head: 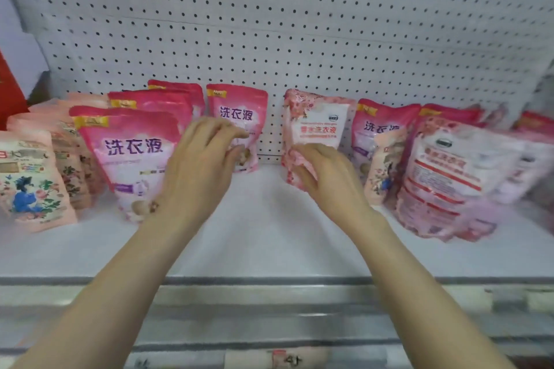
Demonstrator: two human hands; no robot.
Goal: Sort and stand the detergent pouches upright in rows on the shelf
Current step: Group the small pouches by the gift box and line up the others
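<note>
Our right hand (pixel 326 177) grips the lower part of a rose-patterned detergent pouch (pixel 317 117), upright at mid-frame against the pegboard (pixel 299 39). Our left hand (pixel 198 165), fingers loosely curled, is at a pink pouch (pixel 239 108) left of centre; we cannot tell whether it holds it. More pouches (pixel 443 171) lean at the right of the shelf (pixel 269 234).
</note>
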